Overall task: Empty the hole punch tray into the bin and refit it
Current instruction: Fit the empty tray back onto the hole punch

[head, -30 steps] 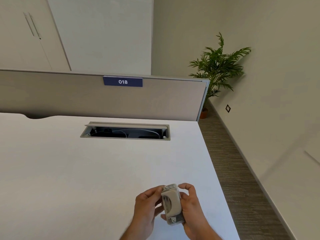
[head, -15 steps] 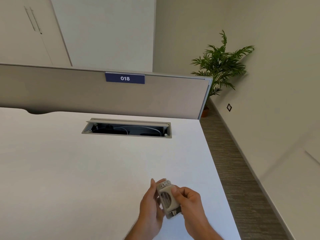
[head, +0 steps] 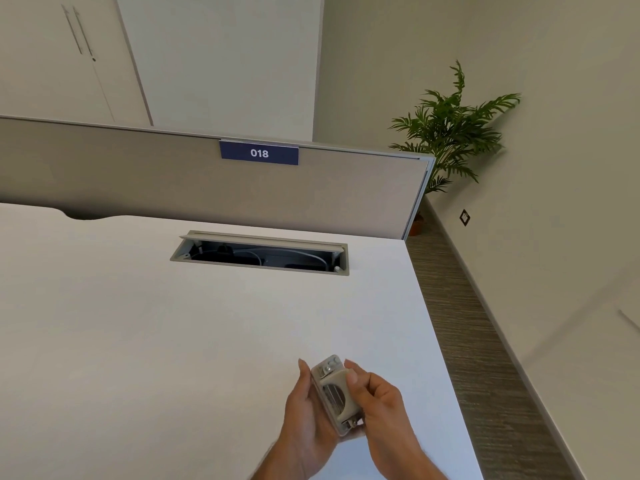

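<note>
A small grey hole punch is held on end above the near right part of the white desk, its handle side facing me. My left hand lies flat against its left, base side. My right hand grips it from the right, thumb on the handle. The tray on the punch's underside is hidden behind the body and my left palm. No bin is in view.
An open cable hatch is set into the desk further back. A grey partition with a blue "018" sign closes off the far edge. The desk's right edge drops to carpet; a potted plant stands in the corner.
The punch has turned in my hands so its base faces my left palm. My left fingers went from curled around it to flat along its side. My view shifted slightly.
</note>
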